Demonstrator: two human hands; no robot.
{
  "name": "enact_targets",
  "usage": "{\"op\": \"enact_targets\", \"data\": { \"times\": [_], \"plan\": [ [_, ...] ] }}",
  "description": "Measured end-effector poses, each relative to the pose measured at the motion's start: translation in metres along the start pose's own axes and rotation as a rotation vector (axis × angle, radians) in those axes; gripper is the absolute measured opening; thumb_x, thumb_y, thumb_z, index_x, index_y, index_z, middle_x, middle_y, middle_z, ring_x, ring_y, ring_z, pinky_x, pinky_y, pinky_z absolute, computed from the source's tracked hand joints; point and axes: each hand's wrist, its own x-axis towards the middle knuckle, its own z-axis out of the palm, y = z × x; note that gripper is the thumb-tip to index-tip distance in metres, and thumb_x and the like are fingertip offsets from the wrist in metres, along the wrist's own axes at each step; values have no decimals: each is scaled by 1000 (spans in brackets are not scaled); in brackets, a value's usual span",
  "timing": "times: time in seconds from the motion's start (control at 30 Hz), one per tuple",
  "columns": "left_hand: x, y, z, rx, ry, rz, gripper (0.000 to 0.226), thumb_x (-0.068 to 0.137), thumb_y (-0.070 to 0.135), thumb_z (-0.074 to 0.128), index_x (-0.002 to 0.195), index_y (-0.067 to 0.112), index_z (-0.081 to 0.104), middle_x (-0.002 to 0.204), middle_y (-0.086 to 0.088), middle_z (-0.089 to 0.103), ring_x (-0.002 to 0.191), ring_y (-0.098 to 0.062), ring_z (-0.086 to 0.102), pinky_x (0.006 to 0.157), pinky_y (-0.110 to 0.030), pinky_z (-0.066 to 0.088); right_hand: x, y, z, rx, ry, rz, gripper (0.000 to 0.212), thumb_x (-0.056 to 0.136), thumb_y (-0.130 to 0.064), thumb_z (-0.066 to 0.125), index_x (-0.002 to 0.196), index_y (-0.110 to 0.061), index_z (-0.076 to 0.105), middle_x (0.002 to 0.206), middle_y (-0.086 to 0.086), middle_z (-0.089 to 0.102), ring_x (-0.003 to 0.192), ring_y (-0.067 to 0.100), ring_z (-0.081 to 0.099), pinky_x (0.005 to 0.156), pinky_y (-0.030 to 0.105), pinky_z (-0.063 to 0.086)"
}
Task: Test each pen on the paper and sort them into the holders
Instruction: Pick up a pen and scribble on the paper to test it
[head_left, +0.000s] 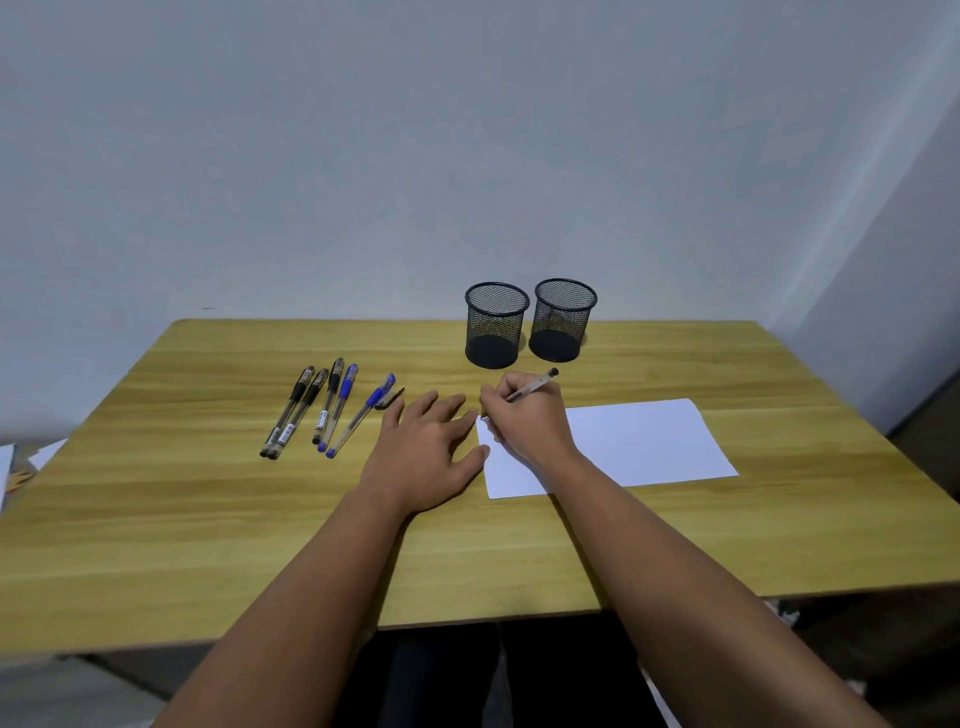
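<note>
My right hand (524, 418) grips a clear pen (535, 385) with a dark end, its tip down at the left edge of a white sheet of paper (644, 441). My left hand (426, 452) lies flat on the table with fingers spread, touching the paper's left edge. A loose black pen cap (390, 399) rests just beyond its fingertips. Several capped pens, black (298, 410) and blue (338, 408), lie in a row at the left. Two empty black mesh holders, one left (496, 325) and one right (563, 319), stand side by side behind the paper.
The wooden table (208, 519) ends at a plain wall behind the holders. Some papers (21, 462) lie off the table's left edge. Dark furniture (930, 426) stands at the right.
</note>
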Motion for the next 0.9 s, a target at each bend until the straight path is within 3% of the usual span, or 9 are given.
{"op": "enact_targets", "data": {
  "times": [0.1, 0.27, 0.47, 0.7, 0.83, 0.9],
  "plan": [
    [-1, 1, 0, 15, -2, 1, 68, 92, 69, 29, 152, 38, 39, 163, 10, 32, 153, -19, 19, 123, -55, 12, 0, 0, 1, -48, -5, -17, 37, 91, -32, 73, 62, -17, 57, 55, 12, 62, 51, 28, 62, 57, 37, 53],
    [0, 2, -1, 15, -5, -5, 69, 91, 69, 28, 152, 39, 39, 162, 11, 32, 152, -19, 20, 123, -55, 12, -1, 0, 1, -71, 23, -34, 34, 84, -23, 68, 58, -15, 48, 48, 3, 48, 51, 27, 55, 55, 41, 48],
    [1, 1, 0, -11, 8, -12, 69, 91, 70, 32, 151, 37, 42, 162, 11, 34, 153, -18, 21, 123, -55, 13, -3, -2, 1, -61, 43, -16, 38, 90, -27, 69, 58, -19, 50, 52, 8, 58, 51, 29, 61, 52, 36, 52],
    [0, -1, 2, -31, 33, -3, 66, 90, 71, 34, 145, 38, 50, 159, 9, 40, 152, -19, 25, 123, -55, 15, -6, -6, 1, -104, 42, -35, 38, 92, -26, 70, 62, -13, 50, 58, 19, 59, 58, 47, 62, 55, 51, 54],
    [1, 0, 3, -24, 43, -10, 66, 89, 71, 35, 144, 38, 51, 157, 9, 42, 151, -18, 26, 122, -54, 17, -6, -7, 1, -123, 81, -41, 38, 91, -20, 69, 60, -13, 49, 52, 8, 57, 50, 34, 61, 52, 43, 53],
    [1, 0, 3, -31, 51, -15, 66, 88, 72, 35, 142, 38, 53, 156, 9, 44, 150, -18, 28, 122, -54, 18, -6, -7, 0, -94, 73, -33, 38, 91, -20, 69, 61, -9, 48, 54, 12, 57, 51, 33, 61, 53, 40, 52]
  ]
}}
